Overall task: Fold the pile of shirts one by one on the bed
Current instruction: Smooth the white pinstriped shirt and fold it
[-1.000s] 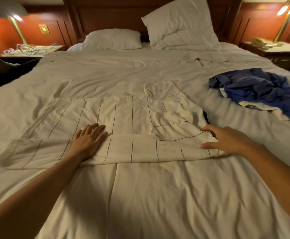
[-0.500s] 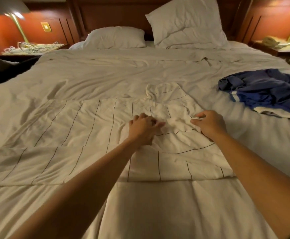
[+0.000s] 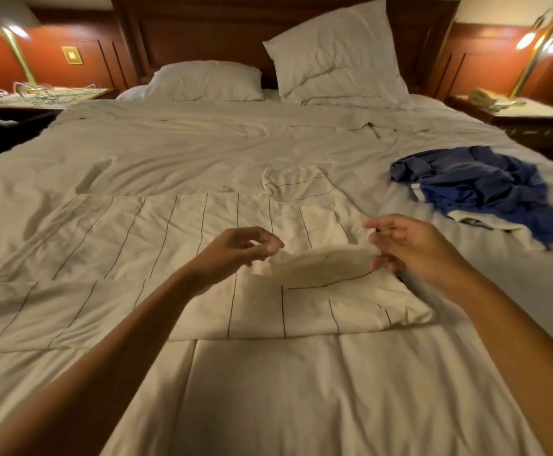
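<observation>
A cream shirt with thin dark stripes (image 3: pixel 156 255) lies spread flat across the middle of the white bed (image 3: pixel 301 390). Its near sleeve is lifted off the bed between my hands. My left hand (image 3: pixel 239 251) pinches the sleeve's left end with thumb and fingertips. My right hand (image 3: pixel 406 248) pinches its right end, the other fingers loosely spread. The far sleeve lies bunched above the shirt body. A crumpled pile of blue shirts (image 3: pixel 485 189) with some white cloth under it sits on the bed's right side.
Two white pillows (image 3: pixel 334 54) lean against the dark wooden headboard. A nightstand (image 3: pixel 38 100) with tangled cables and a lamp stands at the left, another nightstand (image 3: pixel 531 113) with a phone and lamp at the right.
My left hand came off the shirt's left part and moved right to the near sleeve. Both hands took hold of the sleeve and lifted it off the bed.
</observation>
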